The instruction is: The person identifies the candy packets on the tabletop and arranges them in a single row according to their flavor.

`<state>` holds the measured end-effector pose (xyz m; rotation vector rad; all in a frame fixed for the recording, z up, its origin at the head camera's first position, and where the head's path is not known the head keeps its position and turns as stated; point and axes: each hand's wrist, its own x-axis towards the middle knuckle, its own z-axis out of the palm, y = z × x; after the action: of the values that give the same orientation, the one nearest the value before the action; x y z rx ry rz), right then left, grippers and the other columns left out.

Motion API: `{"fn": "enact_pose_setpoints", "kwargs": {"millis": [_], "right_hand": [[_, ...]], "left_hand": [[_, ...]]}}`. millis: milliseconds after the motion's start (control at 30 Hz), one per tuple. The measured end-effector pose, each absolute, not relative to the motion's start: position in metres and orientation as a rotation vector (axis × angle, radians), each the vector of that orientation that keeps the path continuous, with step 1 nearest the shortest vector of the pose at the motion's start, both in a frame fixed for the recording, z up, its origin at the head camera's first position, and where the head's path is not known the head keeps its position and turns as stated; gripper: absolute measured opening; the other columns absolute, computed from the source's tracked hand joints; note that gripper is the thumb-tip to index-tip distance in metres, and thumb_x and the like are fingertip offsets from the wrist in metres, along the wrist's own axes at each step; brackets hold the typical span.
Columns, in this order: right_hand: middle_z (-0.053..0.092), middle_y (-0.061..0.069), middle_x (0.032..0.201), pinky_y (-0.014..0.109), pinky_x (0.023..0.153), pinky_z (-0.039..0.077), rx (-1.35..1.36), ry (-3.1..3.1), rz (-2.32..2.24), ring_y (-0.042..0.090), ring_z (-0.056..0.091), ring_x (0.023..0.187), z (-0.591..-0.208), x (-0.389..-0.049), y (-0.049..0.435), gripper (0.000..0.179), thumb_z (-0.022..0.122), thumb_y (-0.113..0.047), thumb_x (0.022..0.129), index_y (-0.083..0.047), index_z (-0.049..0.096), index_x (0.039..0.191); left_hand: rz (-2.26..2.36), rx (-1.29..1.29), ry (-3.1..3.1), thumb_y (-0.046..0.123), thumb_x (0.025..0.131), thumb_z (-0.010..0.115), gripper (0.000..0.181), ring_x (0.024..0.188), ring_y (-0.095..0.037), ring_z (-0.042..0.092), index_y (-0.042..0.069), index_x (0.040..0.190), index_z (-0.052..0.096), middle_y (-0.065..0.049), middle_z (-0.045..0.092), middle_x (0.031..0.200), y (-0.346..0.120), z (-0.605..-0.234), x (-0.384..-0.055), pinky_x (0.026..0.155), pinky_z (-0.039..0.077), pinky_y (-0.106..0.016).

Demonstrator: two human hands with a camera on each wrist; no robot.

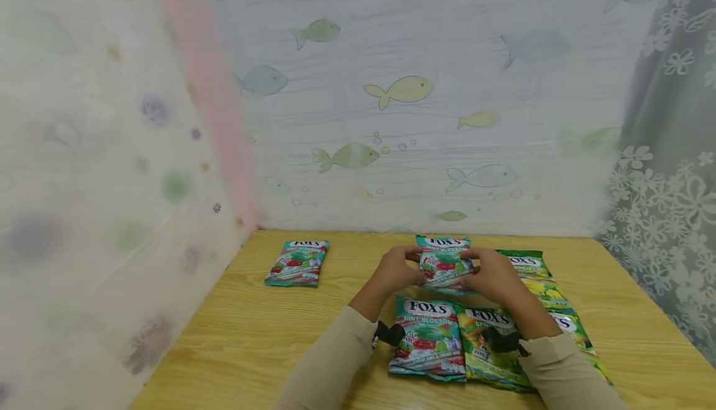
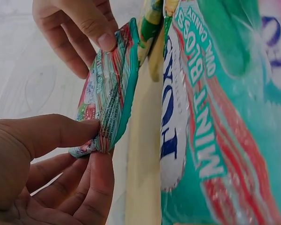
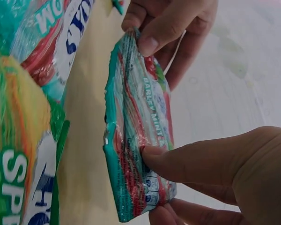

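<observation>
Both hands hold a teal-and-red Fox's Mint Blossom candy bag point(image 1: 444, 266) above the wooden table, toward its back. My left hand point(image 1: 396, 268) pinches one side edge between thumb and fingers. On the opposite edge, my right hand point(image 1: 495, 273) pinches the bag the same way. The wrist views show the thumbs on the near face of the bag point(image 2: 114, 89) and fingers behind it. Closer to me lies another Mint Blossom bag point(image 1: 427, 341), with a green-and-yellow Fox's bag point(image 1: 485, 345) right beside it, partly covered by the right wrist.
A separate Mint Blossom bag point(image 1: 298, 264) lies at the table's back left. Several green Fox's bags, one of them a yellow-green bag point(image 1: 545, 292), line the right side behind my right arm. A fish-patterned curtain point(image 1: 403, 149) hangs along the table's point(image 1: 252, 348) back edge.
</observation>
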<state>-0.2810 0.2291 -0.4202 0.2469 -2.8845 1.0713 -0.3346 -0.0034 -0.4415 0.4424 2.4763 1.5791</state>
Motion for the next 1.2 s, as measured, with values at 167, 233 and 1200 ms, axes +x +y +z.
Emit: {"fn": "enact_pose_setpoints", "kwargs": {"millis": [167,233,1200], "right_hand": [[0.071,0.024,0.119,0.034,0.063,0.053,0.225,-2.863,1.173,0.029,0.075,0.097,-0.418,-0.283,0.222,0.053,0.075,-0.012,0.093,-0.002,0.060,0.143],[0.071,0.024,0.121,0.034,0.063,0.054,0.221,-2.851,1.184,0.031,0.074,0.100,-0.417,-0.285,0.219,0.053,0.075,-0.012,0.093,-0.004,0.060,0.143],[0.067,0.023,0.130,0.035,0.066,0.060,0.278,-2.741,1.360,0.032,0.074,0.103,-0.419,-0.296,0.155,0.052,0.078,-0.007,0.089,-0.008,0.065,0.140]], "left_hand": [[1.639,0.469,2.444,0.005,0.084,0.085,0.069,0.087,-0.015,0.073,0.017,0.146,0.060,-0.004,0.070,0.125,-0.015,-0.439,-0.335,0.077,0.063,-0.038],[1.657,0.489,2.430,0.005,0.084,0.085,0.069,0.090,-0.016,0.073,0.017,0.147,0.059,-0.005,0.070,0.126,-0.021,-0.436,-0.335,0.079,0.063,-0.040],[1.797,0.442,2.461,0.003,0.085,0.080,0.067,0.096,-0.021,0.072,0.018,0.147,0.060,-0.014,0.064,0.138,-0.094,-0.439,-0.321,0.087,0.061,-0.053]]}}
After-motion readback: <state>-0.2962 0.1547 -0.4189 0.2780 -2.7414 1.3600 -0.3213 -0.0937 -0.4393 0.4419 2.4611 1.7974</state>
